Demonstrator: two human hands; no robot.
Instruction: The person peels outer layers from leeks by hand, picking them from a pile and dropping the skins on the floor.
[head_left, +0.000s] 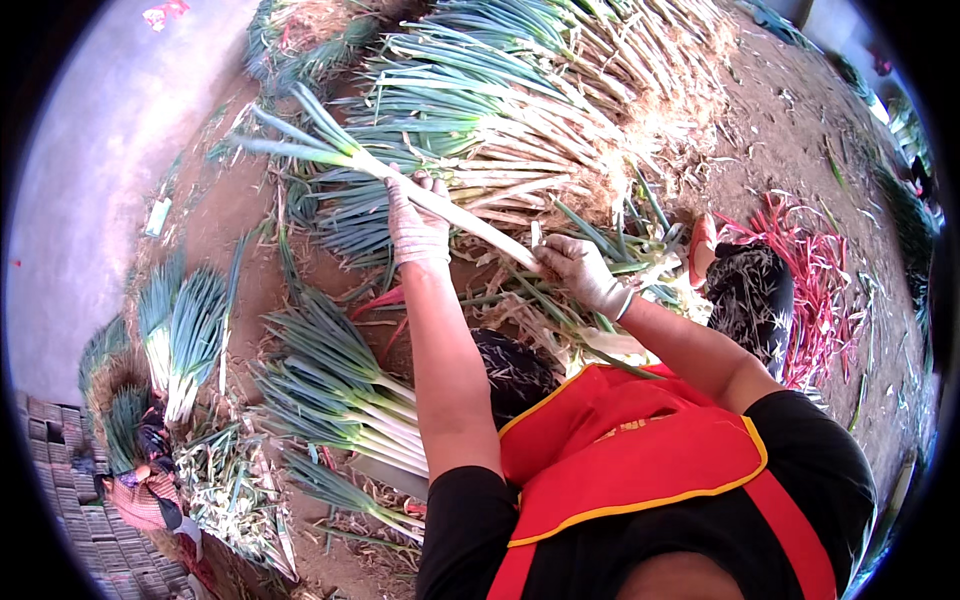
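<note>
A single long green onion (465, 219) slants across in front of me, its white shaft peeled and its green leaves pointing to the upper left. My left hand (418, 221), in a pale work glove, is closed around the upper part of the shaft. At the root end, my right hand (581, 270), gloved too, pinches the base with its fingers. Just beyond lies a big heap of unpeeled green onions (525, 161) with brown roots. Under my right hand are loose peeled-off leaves and skins (555, 307).
Cleaned green onions (375, 420) lie left of my left arm. Pink-red strips (806, 292) are piled by my right leg. Upright bundles (191, 330) stand farther left, near a waste pile (232, 487) and another person (146, 499). I wear a red apron (637, 465).
</note>
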